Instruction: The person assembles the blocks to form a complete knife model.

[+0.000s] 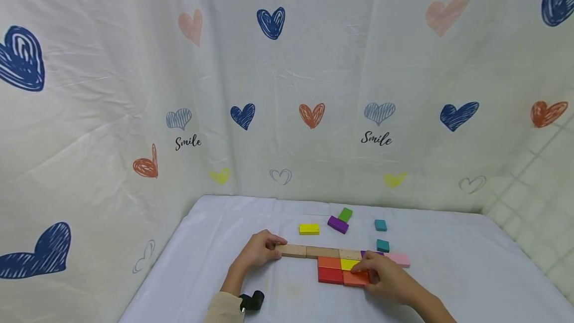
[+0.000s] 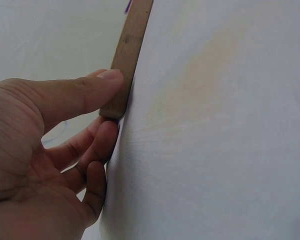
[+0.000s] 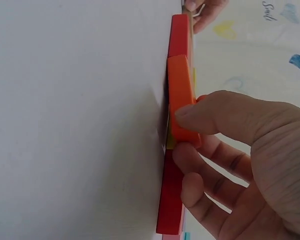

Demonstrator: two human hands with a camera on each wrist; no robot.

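My left hand [image 1: 259,250] pinches the end of a plain wooden block [image 2: 125,75], thumb on its near side. That block is the leftmost in a row with two more wooden blocks [image 1: 323,252], a purple block and a pink block [image 1: 399,259]. Between thumb and fingers, my right hand [image 1: 389,277] holds an orange block [image 3: 180,90], slightly tilted in the right wrist view. A red block [image 1: 330,275] adjoins it on the left; another red block [image 3: 171,195] lies beyond its other end, under the hand. Behind are a second orange block [image 1: 329,262] and a yellow block [image 1: 349,264], partly covered by fingers.
Behind the row lie a loose yellow block [image 1: 309,229], a purple block [image 1: 338,224] against a green block [image 1: 345,214], and two teal blocks [image 1: 380,225]. A white cloth [image 1: 179,283] covers the table; a heart-printed curtain [image 1: 314,74] hangs behind.
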